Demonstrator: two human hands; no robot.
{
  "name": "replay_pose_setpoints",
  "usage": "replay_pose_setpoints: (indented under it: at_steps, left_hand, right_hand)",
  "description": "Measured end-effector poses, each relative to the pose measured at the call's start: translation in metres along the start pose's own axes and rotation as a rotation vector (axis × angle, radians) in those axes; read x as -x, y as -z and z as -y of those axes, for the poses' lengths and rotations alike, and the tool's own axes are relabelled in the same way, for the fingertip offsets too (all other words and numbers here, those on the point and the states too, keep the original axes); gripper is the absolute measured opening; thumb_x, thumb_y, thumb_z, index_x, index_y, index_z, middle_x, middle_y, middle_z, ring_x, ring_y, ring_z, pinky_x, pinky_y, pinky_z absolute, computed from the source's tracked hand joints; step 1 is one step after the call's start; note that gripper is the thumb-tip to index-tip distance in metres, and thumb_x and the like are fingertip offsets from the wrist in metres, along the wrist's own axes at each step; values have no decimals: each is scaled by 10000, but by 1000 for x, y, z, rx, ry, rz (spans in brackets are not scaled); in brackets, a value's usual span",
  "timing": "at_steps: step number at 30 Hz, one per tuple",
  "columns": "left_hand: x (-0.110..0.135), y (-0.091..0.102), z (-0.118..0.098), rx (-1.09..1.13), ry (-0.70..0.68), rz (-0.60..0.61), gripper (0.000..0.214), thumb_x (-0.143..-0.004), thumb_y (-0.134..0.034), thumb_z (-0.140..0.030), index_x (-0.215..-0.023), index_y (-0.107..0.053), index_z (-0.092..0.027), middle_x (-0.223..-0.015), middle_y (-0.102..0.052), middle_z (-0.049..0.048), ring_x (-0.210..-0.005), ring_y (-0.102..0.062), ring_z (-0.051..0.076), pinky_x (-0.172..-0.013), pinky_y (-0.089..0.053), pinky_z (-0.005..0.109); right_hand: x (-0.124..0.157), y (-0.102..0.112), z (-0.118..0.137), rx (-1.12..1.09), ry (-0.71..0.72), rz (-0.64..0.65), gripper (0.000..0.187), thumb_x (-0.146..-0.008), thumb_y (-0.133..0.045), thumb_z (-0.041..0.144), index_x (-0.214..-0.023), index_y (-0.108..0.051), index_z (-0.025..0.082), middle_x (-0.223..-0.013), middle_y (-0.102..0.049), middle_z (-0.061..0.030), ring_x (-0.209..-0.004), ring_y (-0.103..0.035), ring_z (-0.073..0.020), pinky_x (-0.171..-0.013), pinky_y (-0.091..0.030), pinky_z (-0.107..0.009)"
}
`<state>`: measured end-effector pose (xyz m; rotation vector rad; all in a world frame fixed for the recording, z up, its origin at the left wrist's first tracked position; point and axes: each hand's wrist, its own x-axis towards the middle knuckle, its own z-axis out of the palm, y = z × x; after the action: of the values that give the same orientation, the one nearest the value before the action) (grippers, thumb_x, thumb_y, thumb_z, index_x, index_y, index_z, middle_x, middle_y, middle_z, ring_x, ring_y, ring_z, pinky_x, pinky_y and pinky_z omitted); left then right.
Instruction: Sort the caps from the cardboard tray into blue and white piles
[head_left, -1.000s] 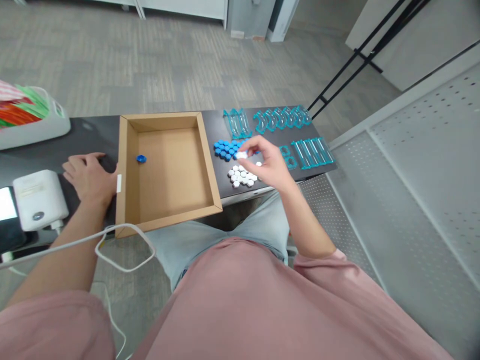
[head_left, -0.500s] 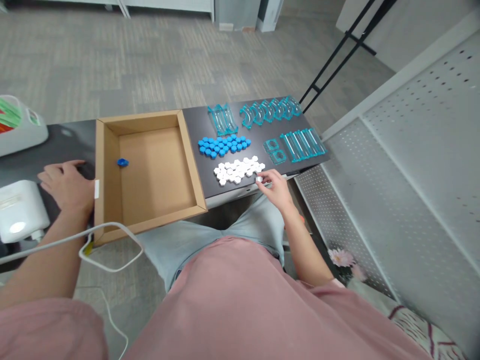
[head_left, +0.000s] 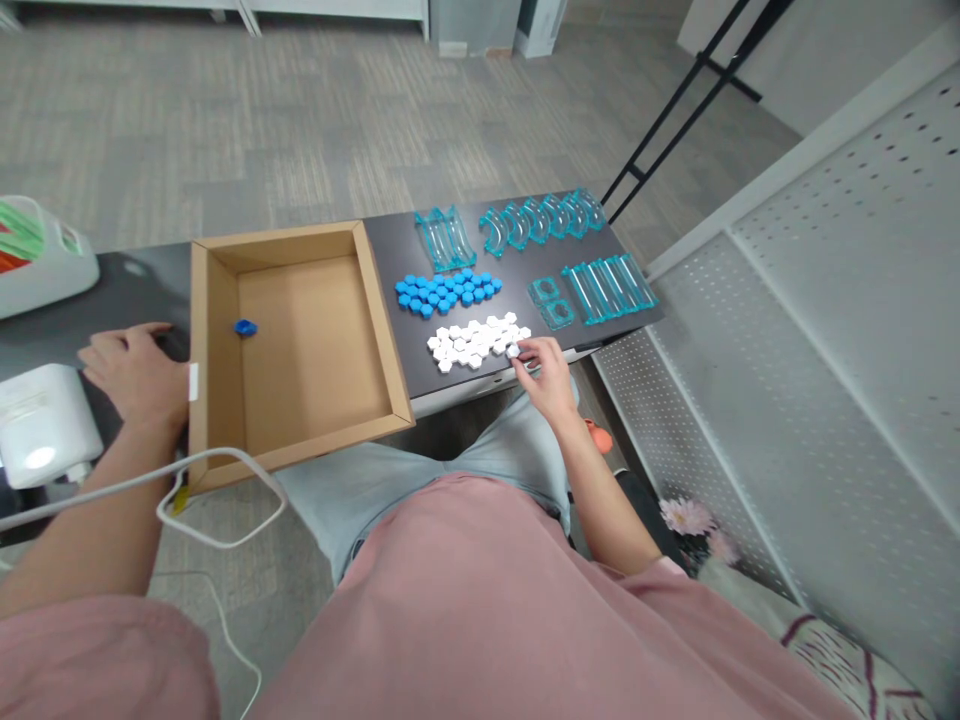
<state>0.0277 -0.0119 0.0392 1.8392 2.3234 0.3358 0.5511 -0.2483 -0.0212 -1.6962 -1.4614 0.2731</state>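
My right hand (head_left: 546, 372) rests at the table's front edge, its fingertips pinched on a white hexagon tile (head_left: 514, 350) at the right end of the white hexagon cluster (head_left: 472, 342). A cluster of blue hexagon tiles (head_left: 448, 290) lies just behind the white ones. My left hand (head_left: 135, 372) lies flat on the black table (head_left: 127, 290), fingers spread, beside the left wall of an open cardboard box (head_left: 375, 300). One blue hexagon (head_left: 244, 326) sits inside the box near its left wall.
Clear teal track pieces lie at the back: curved ones (head_left: 536, 220), wavy ones (head_left: 444, 238), straight tubes (head_left: 607, 288), two square pieces (head_left: 549, 302). A white device (head_left: 45, 425) with a cable (head_left: 217, 500) sits left. A perforated metal panel (head_left: 810, 350) stands right.
My right hand came down from above the blue tiles to the front edge, and now pinches a white tile at the cluster's right end. The left hand stayed put.
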Motion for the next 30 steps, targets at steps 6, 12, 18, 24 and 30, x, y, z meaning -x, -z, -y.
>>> replay_pose_setpoints:
  at_steps: [6, 12, 18, 24, 30]
  left_hand:
    - [3, 1, -2, 4, 8, -35, 1095, -846, -482, -718, -1644, -657, 12, -1662, -474, 357, -1604, -394, 577, -1372, -296, 647]
    - [4, 1, -2, 23, -2, -40, 1066, -889, -463, -729, -1639, -661, 2, -1646, -479, 356, -1590, -378, 548, -1376, -272, 646]
    - [3, 1, -2, 8, 9, -32, 971, -932, -462, -633, -1658, -644, -14, -1663, -461, 351, -1608, -374, 549, -1381, -270, 635]
    - [4, 2, -3, 25, 6, -28, 940, -941, -465, -594, -1638, -655, 6, -1648, -465, 359, -1609, -364, 539, -1375, -279, 640]
    - [1, -3, 3, 26, -9, -50, 896, -965, -460, -561, -1638, -662, -5, -1643, -476, 344, -1590, -365, 511, -1374, -273, 641]
  right_hand:
    - [-1, 1, 4, 4, 11, 31, 240, -1046, -715, 309, -1277, -757, 260, -1182, -763, -116, -971, -780, -264, -854, -709, -444]
    - [-2, 1, 6, 2, 0, 37, 207, -1062, -720, 354, -1234, -799, 270, -1184, -739, -110, -929, -767, -252, -872, -721, -464]
    - [0, 3, 6, -18, 14, 41, 204, -1087, -702, 349, -1232, -827, 278, -1186, -718, -102, -913, -767, -233, -852, -724, -445]
    - [-2, 4, 4, -1, 1, 60, 223, -1084, -655, 305, -1231, -822, 290, -1194, -717, -105, -919, -758, -244, -871, -732, -473]
    - [-3, 2, 1, 19, -19, 38, 194, -1067, -661, 303, -1218, -781, 282, -1208, -730, -112, -926, -767, -255, -860, -737, -470]
